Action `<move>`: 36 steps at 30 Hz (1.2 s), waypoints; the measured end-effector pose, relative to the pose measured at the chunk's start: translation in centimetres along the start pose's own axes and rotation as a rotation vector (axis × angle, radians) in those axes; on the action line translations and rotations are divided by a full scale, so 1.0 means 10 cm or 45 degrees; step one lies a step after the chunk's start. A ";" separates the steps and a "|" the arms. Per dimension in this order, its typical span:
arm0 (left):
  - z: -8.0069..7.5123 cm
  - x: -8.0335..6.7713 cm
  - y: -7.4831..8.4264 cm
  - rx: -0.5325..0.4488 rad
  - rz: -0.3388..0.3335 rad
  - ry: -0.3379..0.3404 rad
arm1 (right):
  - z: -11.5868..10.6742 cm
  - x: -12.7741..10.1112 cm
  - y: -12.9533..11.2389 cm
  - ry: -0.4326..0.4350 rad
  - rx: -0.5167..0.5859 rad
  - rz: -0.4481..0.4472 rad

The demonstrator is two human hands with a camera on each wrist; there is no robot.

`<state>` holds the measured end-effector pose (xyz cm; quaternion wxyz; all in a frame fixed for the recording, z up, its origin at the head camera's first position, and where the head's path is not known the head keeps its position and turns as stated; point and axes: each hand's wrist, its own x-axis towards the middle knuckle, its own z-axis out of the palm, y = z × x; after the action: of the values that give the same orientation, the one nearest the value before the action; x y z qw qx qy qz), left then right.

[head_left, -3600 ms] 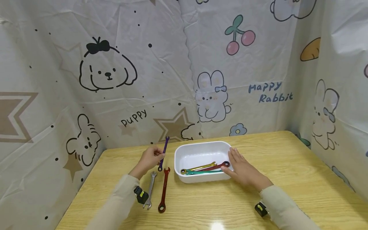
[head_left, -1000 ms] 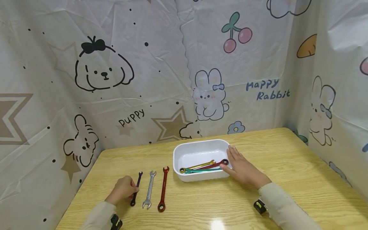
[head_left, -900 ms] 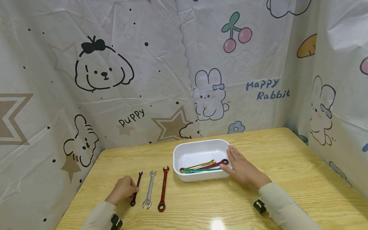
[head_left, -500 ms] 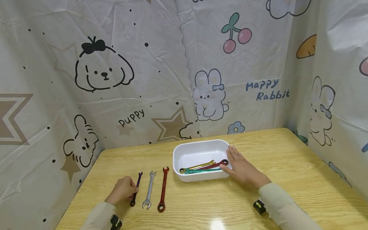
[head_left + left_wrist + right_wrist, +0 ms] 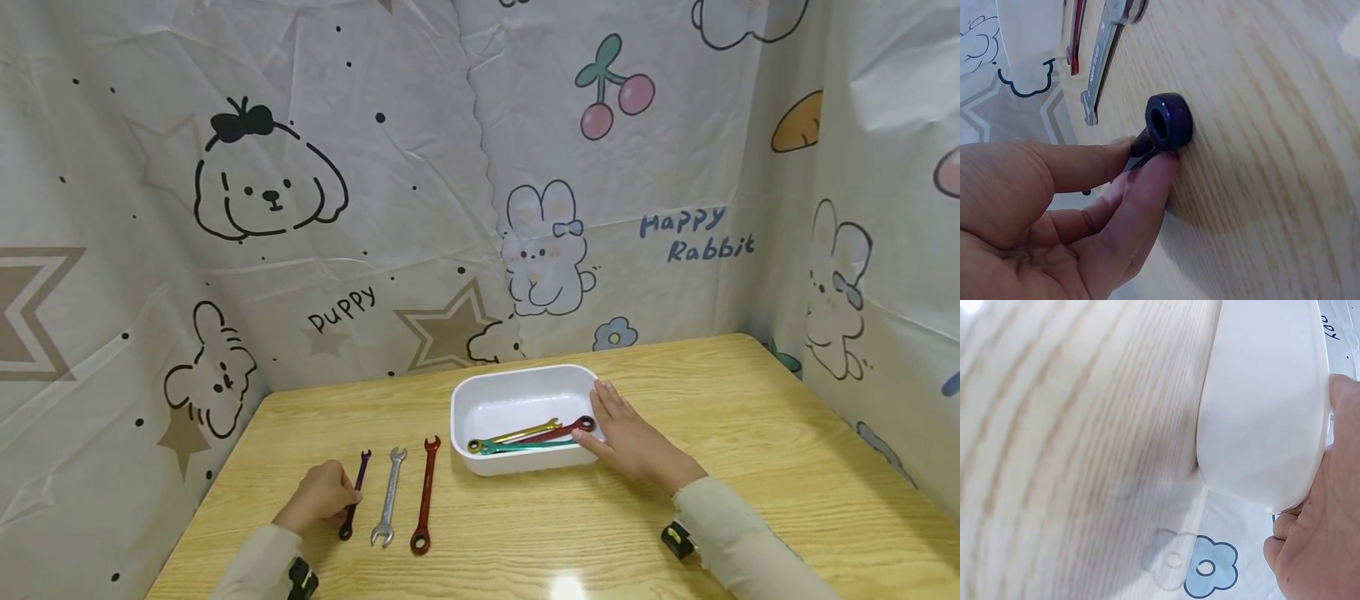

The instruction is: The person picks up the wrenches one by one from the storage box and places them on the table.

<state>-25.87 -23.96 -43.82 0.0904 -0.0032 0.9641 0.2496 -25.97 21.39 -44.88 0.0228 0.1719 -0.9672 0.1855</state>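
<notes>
My left hand (image 5: 321, 495) pinches a small purple combination wrench (image 5: 1172, 120) between thumb and fingers, near its ring end. That wrench stands left of a silver open-end wrench (image 5: 389, 497) and a red combination wrench (image 5: 425, 496), the three roughly parallel on the table. My right hand (image 5: 633, 435) rests with straight fingers against the right end of a white plastic bin (image 5: 491, 467), its thumb at the front rim. Inside the bin lie a yellow wrench (image 5: 525, 432), a dark red wrench (image 5: 564, 429) and a green wrench (image 5: 525, 446), part of the last hidden by the thumb.
The wooden table (image 5: 525, 542) carries everything. A patterned cloth (image 5: 420, 167) hangs behind it and at both sides, close to the table's back edge. A black device (image 5: 677, 540) is strapped at the right wrist.
Since the earliest frame, my left hand has brought the purple wrench from beside the bin toward me and left, beyond the silver one. Over the last second both hands stay nearly still.
</notes>
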 end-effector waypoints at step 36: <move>0.49 0.24 1.28 0.410 0.660 0.084 | 0.01 0.01 0.02 0.000 0.009 -0.002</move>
<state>-28.07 -10.26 -42.32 -0.0082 0.2491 0.9624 0.1082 -26.18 21.52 -45.07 0.0223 0.1726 -0.9664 0.1889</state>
